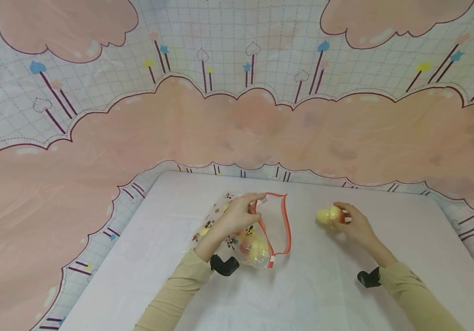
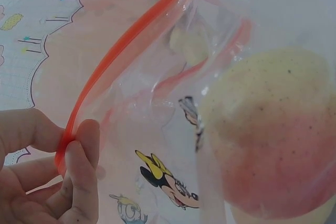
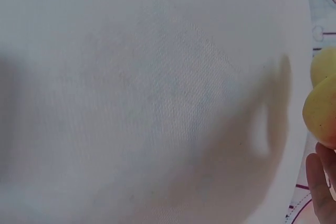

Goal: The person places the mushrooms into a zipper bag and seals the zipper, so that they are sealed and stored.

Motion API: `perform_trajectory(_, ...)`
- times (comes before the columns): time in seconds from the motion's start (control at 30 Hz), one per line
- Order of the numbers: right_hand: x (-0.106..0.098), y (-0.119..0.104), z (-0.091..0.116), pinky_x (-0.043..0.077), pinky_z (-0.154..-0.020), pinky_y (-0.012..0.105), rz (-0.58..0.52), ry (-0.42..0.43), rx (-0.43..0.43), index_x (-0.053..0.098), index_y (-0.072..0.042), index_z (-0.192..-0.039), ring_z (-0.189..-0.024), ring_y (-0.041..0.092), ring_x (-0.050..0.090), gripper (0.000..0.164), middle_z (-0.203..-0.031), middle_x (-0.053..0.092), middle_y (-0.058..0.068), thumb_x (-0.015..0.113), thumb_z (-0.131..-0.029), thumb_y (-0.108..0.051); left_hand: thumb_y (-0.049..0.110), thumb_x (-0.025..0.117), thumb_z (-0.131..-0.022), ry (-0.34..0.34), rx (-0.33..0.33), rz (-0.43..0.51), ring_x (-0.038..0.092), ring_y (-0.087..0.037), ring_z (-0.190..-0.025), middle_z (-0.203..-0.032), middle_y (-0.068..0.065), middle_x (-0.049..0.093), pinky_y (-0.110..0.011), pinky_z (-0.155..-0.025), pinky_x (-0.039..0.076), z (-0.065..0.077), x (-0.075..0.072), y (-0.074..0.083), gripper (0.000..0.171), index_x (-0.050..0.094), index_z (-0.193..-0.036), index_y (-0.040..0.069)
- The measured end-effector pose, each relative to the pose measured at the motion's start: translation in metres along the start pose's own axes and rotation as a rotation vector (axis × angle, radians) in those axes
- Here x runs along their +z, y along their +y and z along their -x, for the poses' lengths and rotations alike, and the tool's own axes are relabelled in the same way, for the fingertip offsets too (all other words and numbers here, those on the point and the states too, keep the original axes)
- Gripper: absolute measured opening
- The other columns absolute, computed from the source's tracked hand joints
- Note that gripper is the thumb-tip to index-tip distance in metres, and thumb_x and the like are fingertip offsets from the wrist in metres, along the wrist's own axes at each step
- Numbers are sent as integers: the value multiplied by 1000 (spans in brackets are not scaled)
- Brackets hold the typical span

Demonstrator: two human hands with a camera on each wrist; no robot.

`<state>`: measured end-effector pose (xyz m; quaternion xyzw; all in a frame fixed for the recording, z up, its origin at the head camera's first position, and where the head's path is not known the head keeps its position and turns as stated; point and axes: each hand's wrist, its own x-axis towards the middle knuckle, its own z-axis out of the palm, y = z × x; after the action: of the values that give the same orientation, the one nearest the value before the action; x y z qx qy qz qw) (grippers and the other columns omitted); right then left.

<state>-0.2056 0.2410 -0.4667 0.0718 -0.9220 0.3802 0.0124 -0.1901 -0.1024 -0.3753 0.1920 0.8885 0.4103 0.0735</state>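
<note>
A clear zip bag with cartoon prints and a red zip edge lies on the table, its mouth gaping to the right. My left hand pinches the red zip edge between thumb and fingers. Inside the bag, a yellow-and-red fruit shows through the plastic, with other yellow shapes behind the prints. Off to the right, my right hand grips a yellow-and-red fruit. A paler yellow rounded piece touches it; whether that is a second fruit I cannot tell.
The white table runs back to a hanging cloth printed with clouds. Black straps sit at both wrists.
</note>
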Motion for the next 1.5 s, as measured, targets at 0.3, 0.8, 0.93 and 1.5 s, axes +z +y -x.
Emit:
perform_trajectory(0.3,4,-11,3,52,-88,48,-42,10,-35,46,0,-137,-108,43,57,60,-136,47,28,72,-85,-16,4,62,-83,-6,2,12,48,-11,-66,-138,-11,54,-20,-47,36,-1,0,0,58,52,-139,11)
perform_trajectory(0.8,8,-23,9,52,-83,24,-91,73,-86,50,-1,-134,-112,39,57,59,-134,52,23,75,-81,-12,3,62,-83,-18,18,-12,45,-9,-60,-139,-11,53,-19,-47,35,-4,2,-1,57,52,-139,10)
perform_trajectory(0.93,9,-28,12,52,-84,26,-87,87,-103,50,-2,-134,-112,38,57,60,-134,53,22,75,-81,-13,3,62,-83,-25,15,-8,46,-10,-61,-139,-11,53,-19,-48,35,-4,3,-2,58,51,-139,11)
perform_trajectory(1.5,8,-56,29,47,-81,14,-115,116,-138,52,-7,-135,-111,29,55,61,-134,55,15,77,-80,-17,4,63,-84,-45,-7,5,47,-12,-63,-143,-10,51,-20,-48,38,-5,7,-1,58,51,-140,13)
